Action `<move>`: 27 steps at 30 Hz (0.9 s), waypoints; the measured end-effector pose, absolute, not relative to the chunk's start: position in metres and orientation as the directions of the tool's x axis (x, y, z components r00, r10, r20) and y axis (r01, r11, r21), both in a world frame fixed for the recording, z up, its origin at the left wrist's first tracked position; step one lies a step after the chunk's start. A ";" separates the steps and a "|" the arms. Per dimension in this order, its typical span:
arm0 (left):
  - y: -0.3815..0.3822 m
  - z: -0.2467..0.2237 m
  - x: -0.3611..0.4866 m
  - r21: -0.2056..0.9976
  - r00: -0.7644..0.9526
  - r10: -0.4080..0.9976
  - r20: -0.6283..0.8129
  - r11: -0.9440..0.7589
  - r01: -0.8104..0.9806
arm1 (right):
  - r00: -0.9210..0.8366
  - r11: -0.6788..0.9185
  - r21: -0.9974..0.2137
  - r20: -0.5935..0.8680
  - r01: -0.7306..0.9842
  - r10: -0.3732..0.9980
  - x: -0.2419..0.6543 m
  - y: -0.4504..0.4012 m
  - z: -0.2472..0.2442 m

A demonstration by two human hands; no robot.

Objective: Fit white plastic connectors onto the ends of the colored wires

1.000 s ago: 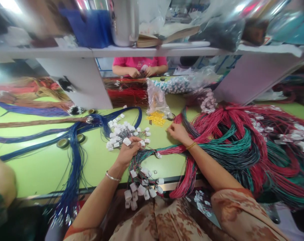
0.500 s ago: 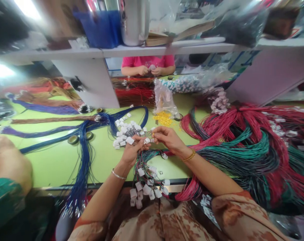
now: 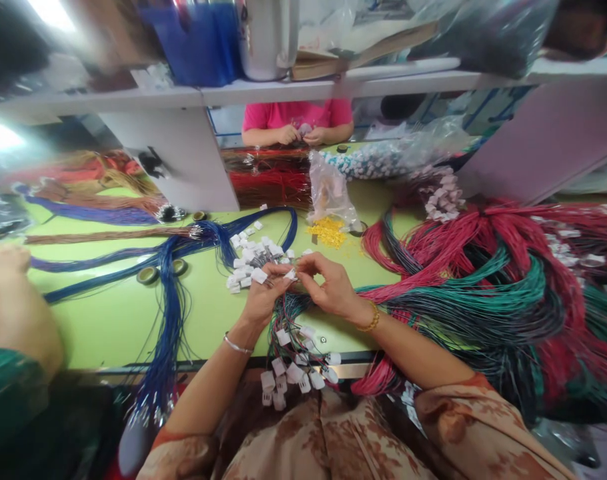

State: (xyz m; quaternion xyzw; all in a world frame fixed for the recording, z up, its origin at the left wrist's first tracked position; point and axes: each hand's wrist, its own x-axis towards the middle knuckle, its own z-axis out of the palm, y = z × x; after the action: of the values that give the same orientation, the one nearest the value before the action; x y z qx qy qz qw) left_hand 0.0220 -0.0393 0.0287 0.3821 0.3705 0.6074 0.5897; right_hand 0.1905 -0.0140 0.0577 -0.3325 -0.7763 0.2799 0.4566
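Note:
Fingers of my left hand (image 3: 264, 293) are closed on a white plastic connector (image 3: 290, 274) near the middle of the table. My right hand (image 3: 329, 285) is pinched right against that connector; whatever is between its fingertips is hidden. Just beyond my left hand lies a pile of white connectors (image 3: 256, 253) with thin wires. Below my hands, a wire bundle with white connectors (image 3: 294, 375) hangs over the table's front edge. Small yellow pieces (image 3: 328, 231) are heaped beyond my right hand, by a clear plastic bag (image 3: 330, 190).
Blue wires (image 3: 168, 313) spread to the left, near two tape rolls (image 3: 147, 275). Red, green and black wires (image 3: 463, 287) cover the right side. A shelf (image 3: 373, 83) crosses above. A co-worker in pink (image 3: 297, 123) sits opposite; another person's arm (image 3: 18, 313) is at left.
My right hand has moved left, its fingertips now against the connector in my left hand. A yellow speck seen at the right fingertips before is hidden now. The left-side arm shifted upward.

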 end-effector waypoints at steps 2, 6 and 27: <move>-0.039 0.030 0.022 0.905 -0.016 0.999 0.043 -0.046 -0.423 | -0.358 0.623 -0.733 0.524 0.274 0.773 0.191 -0.014 0.056; -0.040 0.032 0.025 0.911 -0.033 0.998 0.055 -0.063 -0.406 | -0.408 0.671 -0.658 0.540 0.342 0.737 0.191 -0.013 0.054; -0.040 0.032 0.025 0.954 -0.074 0.997 -0.033 0.009 -0.298 | -0.145 0.153 -0.348 0.050 0.925 0.988 0.284 0.065 0.027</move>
State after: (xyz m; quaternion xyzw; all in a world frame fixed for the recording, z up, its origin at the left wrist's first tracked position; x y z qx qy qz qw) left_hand 0.0250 -0.0400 0.0316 0.3937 0.4436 0.5835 0.5548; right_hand 0.2837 0.0649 0.0275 -0.6399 -0.7473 0.1180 0.1344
